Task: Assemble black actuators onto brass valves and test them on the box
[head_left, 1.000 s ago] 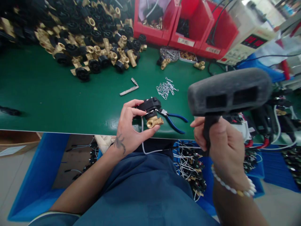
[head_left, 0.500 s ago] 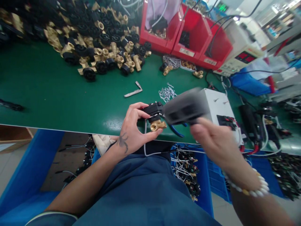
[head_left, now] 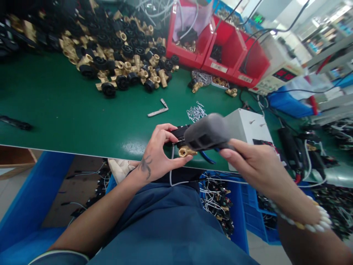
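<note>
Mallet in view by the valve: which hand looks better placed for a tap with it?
Right, I'd judge: the right hand grips the handle of the mallet, whose head covers part of the valve in view. The left hand is occupied holding the valve.

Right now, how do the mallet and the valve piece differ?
The mallet has a dark grey head, while the valve piece pairs a black housing with a golden body. The mallet is in the right hand's grip; the valve piece is in the left's. The mallet head looks blurred, the valve piece sharper. Both are handheld.
</note>
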Demonstrator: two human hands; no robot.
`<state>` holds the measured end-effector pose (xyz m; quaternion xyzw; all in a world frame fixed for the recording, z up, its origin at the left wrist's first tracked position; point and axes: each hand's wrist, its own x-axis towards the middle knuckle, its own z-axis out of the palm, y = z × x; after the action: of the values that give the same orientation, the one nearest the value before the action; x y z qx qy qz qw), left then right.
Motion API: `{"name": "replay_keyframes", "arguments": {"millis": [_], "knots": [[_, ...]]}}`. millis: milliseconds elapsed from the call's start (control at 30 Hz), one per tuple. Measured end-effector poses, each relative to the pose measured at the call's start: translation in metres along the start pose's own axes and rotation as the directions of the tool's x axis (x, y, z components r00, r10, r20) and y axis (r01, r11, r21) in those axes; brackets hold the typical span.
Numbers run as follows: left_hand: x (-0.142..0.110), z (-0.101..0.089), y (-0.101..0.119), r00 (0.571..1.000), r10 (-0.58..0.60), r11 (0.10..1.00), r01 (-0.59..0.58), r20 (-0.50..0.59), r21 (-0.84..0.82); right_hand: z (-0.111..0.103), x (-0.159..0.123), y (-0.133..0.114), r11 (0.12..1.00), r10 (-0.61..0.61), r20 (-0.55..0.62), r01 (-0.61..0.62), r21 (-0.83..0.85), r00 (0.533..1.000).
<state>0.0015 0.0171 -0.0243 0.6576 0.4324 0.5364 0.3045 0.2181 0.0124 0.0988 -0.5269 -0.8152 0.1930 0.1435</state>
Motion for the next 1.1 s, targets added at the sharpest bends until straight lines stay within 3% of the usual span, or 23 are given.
{"name": "replay_keyframes", "arguments": {"millis": [100,133,267,333,433,500,567,633,700,767,867,933,1033,1100], "knots": [[0.001,-0.001,-0.001,1.0,0.011,1.0,-0.011,0.013,0.005,-0.004,-0.004,-0.002,0.977,0.082,-0.202,-0.038,0.212,0.976],[0.001,-0.001,-0.001,1.0,0.01,1.0,-0.011,0.013,0.003,-0.003,-0.004,-0.002,0.969,0.101,-0.213,-0.047,0.244,0.972],[0.001,0.001,-0.002,1.0,0.008,1.0,-0.008,0.007,-0.013,0.005,0.003,-0.001,0.997,0.073,0.082,-0.075,0.023,0.994],[0.001,0.001,-0.002,1.0,0.015,1.0,-0.015,0.008,-0.017,0.002,0.005,-0.002,0.997,0.066,0.143,-0.059,-0.055,0.987],[0.001,0.001,-0.002,1.0,0.016,1.0,-0.016,0.018,-0.009,-0.007,0.002,-0.004,0.99,0.102,-0.041,-0.098,0.098,0.994],[0.001,0.001,-0.001,1.0,0.014,1.0,-0.014,0.016,-0.012,-0.008,-0.001,-0.004,0.96,0.163,-0.179,-0.114,0.257,0.97],[0.001,0.001,-0.001,1.0,0.017,1.0,-0.016,0.011,-0.021,-0.002,0.0,-0.003,0.959,0.165,-0.1,-0.136,0.25,0.981],[0.001,0.001,-0.002,1.0,0.022,0.999,-0.022,0.008,-0.028,0.003,0.002,-0.002,0.981,0.132,0.11,-0.146,0.125,0.985],[0.001,0.001,-0.002,0.999,0.031,0.999,-0.031,0.015,-0.028,0.004,0.002,-0.001,0.99,0.111,0.223,-0.126,0.056,0.968],[0.001,0.001,-0.002,0.999,0.035,0.999,-0.035,0.018,-0.024,-0.001,0.0,0.0,0.979,0.127,0.155,-0.149,0.138,0.98],[0.001,0.001,-0.002,1.0,0.024,0.999,-0.023,0.018,-0.024,-0.004,-0.005,0.002,0.918,0.225,-0.051,-0.194,0.345,0.973],[0.001,0.002,-0.002,1.0,0.018,0.999,-0.018,0.016,-0.031,0.0,-0.004,0.002,0.916,0.241,-0.014,-0.223,0.334,0.97],[0.001,0.003,-0.003,1.0,0.008,0.999,-0.008,0.0,-0.033,0.006,0.0,0.0,0.967,0.186,0.194,-0.215,0.138,0.963],[0.001,0.003,-0.003,1.0,0.004,1.0,-0.004,-0.004,-0.031,0.002,-0.001,-0.001,0.976,0.153,0.213,-0.182,0.121,0.965]]}}
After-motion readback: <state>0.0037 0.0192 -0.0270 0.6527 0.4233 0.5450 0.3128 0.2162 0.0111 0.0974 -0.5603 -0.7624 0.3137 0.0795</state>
